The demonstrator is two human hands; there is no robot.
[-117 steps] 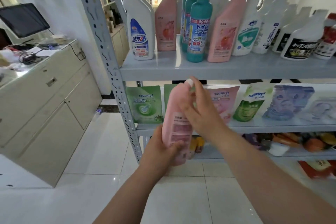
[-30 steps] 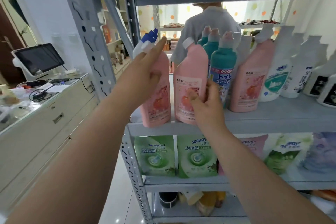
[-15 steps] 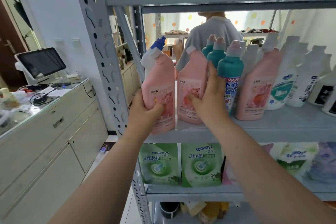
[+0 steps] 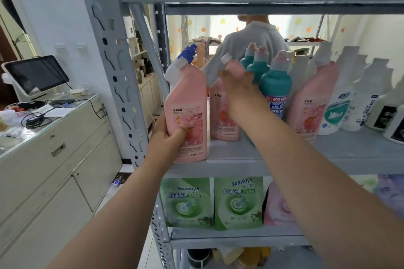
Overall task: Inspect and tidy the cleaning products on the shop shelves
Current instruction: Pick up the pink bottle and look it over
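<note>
Two pink cleaner bottles stand at the left end of the grey shelf (image 4: pixel 284 159). My left hand (image 4: pixel 168 137) grips the lower body of the front pink bottle (image 4: pixel 188 107), which stands at the shelf's front edge. My right hand (image 4: pixel 238 87) is wrapped around the neck and shoulder of the second pink bottle (image 4: pixel 223 116), set farther back. A white bottle with a blue cap (image 4: pixel 177 65) is partly hidden behind the front pink one. Teal bottles (image 4: pixel 275 85) stand just right of my right hand.
A third pink bottle (image 4: pixel 310 105) and several white bottles (image 4: pixel 358 98) fill the shelf's right side. Green refill pouches (image 4: pixel 185 203) hang on the shelf below. A person (image 4: pixel 251 37) stands behind the rack. A cream counter (image 4: pixel 54 148) with a screen (image 4: pixel 35 74) is at the left.
I put the pink bottle on the shelf. In the last second my left hand slid from its top to its lower body, and my right hand rose to the second bottle's neck, which moved back.
</note>
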